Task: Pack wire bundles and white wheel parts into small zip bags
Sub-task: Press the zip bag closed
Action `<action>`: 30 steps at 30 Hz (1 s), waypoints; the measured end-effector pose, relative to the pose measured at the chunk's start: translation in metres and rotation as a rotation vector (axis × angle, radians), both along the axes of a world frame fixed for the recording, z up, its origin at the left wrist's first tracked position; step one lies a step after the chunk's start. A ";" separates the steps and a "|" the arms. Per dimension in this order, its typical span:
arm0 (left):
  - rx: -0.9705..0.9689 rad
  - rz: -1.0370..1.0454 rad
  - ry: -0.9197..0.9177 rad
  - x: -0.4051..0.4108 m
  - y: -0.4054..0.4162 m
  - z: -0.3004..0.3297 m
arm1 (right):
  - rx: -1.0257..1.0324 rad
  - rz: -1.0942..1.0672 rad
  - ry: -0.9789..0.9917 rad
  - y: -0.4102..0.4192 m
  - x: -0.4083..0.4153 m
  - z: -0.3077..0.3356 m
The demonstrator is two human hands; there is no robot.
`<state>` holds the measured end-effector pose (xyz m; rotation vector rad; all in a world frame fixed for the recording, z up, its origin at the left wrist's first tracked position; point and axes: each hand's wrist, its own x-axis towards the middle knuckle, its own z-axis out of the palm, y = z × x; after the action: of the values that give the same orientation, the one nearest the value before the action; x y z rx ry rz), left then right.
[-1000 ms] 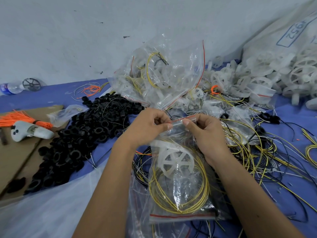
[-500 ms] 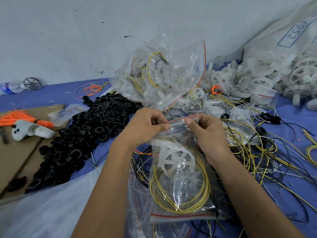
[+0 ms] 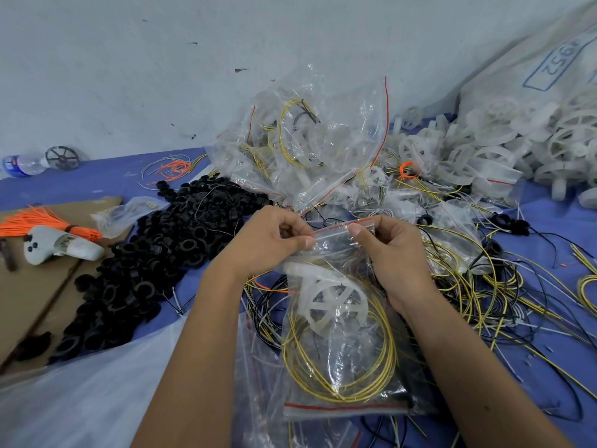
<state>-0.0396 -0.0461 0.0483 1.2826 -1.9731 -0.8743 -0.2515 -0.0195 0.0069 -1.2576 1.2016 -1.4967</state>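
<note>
1. Bare blue cloth [image 3: 80, 184] is left along the far left edge, near the wall.
2. The left side is blocked by a heap of black rings [image 3: 142, 263].
3. The right side is covered by loose wires [image 3: 504, 286] and white wheels [image 3: 504, 147].
4. Straight ahead, passage is barred by filled zip bags [image 3: 310, 147].

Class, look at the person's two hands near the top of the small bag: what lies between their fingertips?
In the head view, the bag's red zip strip spans the gap between the left hand and the right hand, both pinching it.
</note>
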 end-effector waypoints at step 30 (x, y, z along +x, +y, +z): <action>-0.011 0.036 0.065 0.023 -0.008 -0.017 | -0.006 -0.058 -0.002 -0.001 -0.001 0.000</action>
<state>-0.0169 -0.0543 0.0311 1.2632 -1.8965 -0.8757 -0.2521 -0.0206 0.0071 -1.2343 1.2425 -1.5436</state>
